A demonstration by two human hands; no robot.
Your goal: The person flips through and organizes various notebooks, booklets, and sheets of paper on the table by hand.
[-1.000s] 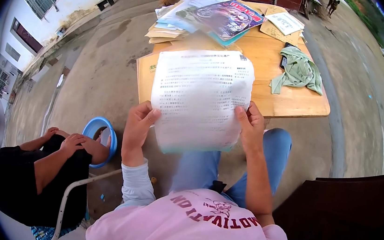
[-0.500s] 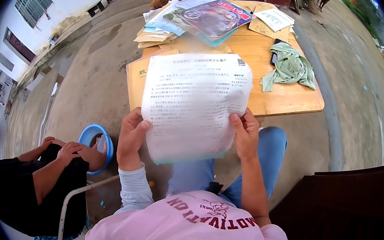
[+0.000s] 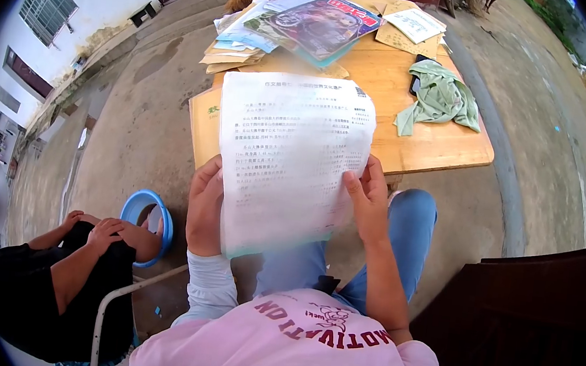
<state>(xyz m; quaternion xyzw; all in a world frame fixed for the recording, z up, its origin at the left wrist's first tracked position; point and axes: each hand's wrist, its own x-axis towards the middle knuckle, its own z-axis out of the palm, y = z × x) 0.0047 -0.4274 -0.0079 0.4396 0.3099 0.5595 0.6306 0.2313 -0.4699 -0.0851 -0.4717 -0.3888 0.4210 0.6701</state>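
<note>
A person in a pink shirt [image 3: 232, 352] and blue jeans [image 3: 413, 224] held a set of printed pages [image 3: 292, 154] raised over the lap, just short of the desk. The left hand [image 3: 206, 206] pinched the left edge, though exactly where its thumb pressed was hard to make out; the right hand [image 3: 369, 202] pinched the opposite edge, thumb on the printed face and fingers curled behind. The pages, apparently more than one sheet with a teal strip along the bottom, looked light and limp, likely to bow or flutter without support from both sides. Paper this thin would crease or tear under a hard tug, and loose sheets could slide over one another, so the side margins, taken between thumb and fingers below mid-height, looked the soundest hold, one that left most of the text uncovered. To the left, a second person in dark clothing [image 3: 25, 283] sat beside a blue basin [image 3: 169, 216]. Beyond the pages stood the wooden desk [image 3: 447, 145], bearing a yellow-covered book [image 3: 205, 120], a crumpled green cloth [image 3: 441, 98] partly over a dark phone-like object [image 3: 415, 85], and, farther back, a glossy magazine [image 3: 324, 25] atop heaped papers.
</note>
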